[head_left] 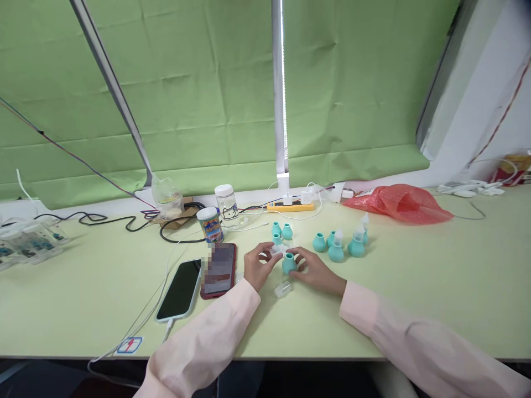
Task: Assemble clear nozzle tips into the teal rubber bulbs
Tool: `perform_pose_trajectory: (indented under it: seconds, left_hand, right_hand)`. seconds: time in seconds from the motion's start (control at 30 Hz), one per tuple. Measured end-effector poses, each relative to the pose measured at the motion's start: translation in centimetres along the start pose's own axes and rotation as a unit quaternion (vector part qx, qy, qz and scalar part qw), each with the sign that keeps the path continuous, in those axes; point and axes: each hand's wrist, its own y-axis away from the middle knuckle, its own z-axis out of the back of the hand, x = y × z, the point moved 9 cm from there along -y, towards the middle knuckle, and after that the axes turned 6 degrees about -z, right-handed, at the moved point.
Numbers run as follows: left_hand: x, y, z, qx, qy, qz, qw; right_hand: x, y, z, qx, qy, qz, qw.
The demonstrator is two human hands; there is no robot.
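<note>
Nearest the camera, two pale pink sleeves come in over the table edge, the left sleeve (203, 348) and the right sleeve (406, 337). At the far left of the pale green table (415, 287) stand clear containers (33, 240) with teal bits inside. A small label (129, 345) marked 9 lies at the front edge, and beyond it a dark-screened phone (179, 290) with a white cable plugged in. Just beside that phone is a red-cased phone (222, 271); behind them stand a printed jar (210, 225) and a clear jar (226, 203), both white-lidded. The left hand (258, 267) has its thumb and fingers drawn nearly together on a translucent piece (279, 250). Three small teal bulbs (286, 231) stand just behind it, and a clear cap (284, 289) lies on its side in front. Immediately right of the left fingertips, the teal bulb (289, 265) sits upright, mouth upward, gripped by the right hand (314, 268), whose thumb and forefinger are parted by about the bulb's height. Behind the hands runs a yellow power strip (290, 207). Farther right stand more teal bulbs (319, 242), some topped with translucent tips (338, 237), then a crumpled red plastic bag (400, 204) and white adapters (470, 188).
</note>
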Motion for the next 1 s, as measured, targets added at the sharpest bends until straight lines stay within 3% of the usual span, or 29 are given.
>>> perform_pose_trajectory:
  seconds: [0.17,0.33,0.53,0.77,1.0]
  left_hand:
    - [0.2,0.0,-0.7,0.037,0.055,0.015,0.998]
    - [-0.2,0.2,-1.7,0.082,0.129,0.018,0.988]
    - [0.5,0.6,-3.1,0.141,0.187,0.069,0.970]
    - [1.9,1.2,-4.4,0.170,0.238,0.153,0.944]
    - [2.5,1.7,-5.1,0.204,0.248,0.184,0.929]
  right_hand:
    - [-0.1,0.2,-0.3,-0.017,-0.006,0.002,1.000]
    - [1.2,0.4,1.1,-0.074,-0.012,0.030,0.997]
    - [2.9,1.0,2.3,-0.141,0.100,0.089,0.981]
    - [3.6,1.6,1.6,-0.120,0.163,0.139,0.969]
    - [2.4,1.4,0.7,-0.116,0.219,0.108,0.963]
